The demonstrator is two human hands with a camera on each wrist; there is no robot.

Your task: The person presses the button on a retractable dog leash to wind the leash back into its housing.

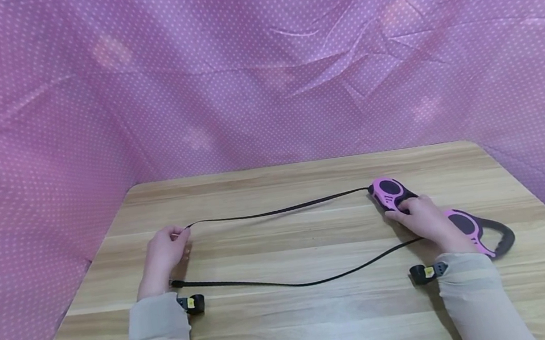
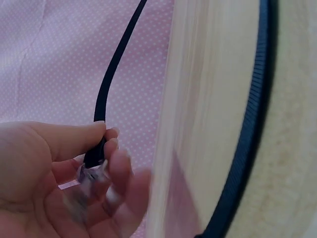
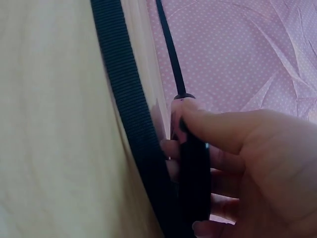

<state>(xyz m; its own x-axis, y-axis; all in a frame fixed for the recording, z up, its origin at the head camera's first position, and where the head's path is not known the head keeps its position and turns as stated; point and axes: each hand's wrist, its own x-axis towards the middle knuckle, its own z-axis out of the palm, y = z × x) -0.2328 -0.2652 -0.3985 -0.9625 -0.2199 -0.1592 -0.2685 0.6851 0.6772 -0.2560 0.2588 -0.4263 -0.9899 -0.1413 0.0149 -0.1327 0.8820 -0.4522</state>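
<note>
A pink and black retractable leash (image 1: 388, 192) lies on the wooden table (image 1: 293, 328) at the right. My right hand (image 1: 426, 221) grips its housing (image 3: 193, 163), thumb on the top. A thin black strap (image 1: 283, 210) runs from the housing's nose leftwards to my left hand (image 1: 167, 253), which pinches the strap (image 2: 111, 69) between thumb and fingers. What sits at the pinched end is blurred. A second stretch of strap (image 1: 292, 284) curves along the table from under my left wrist towards my right hand.
Pink dotted cloth (image 1: 259, 68) walls in the table at the back and on both sides. The leash's black loop handle (image 1: 500, 235) sticks out behind my right wrist. A small black clip (image 1: 192, 303) sits at each sleeve cuff.
</note>
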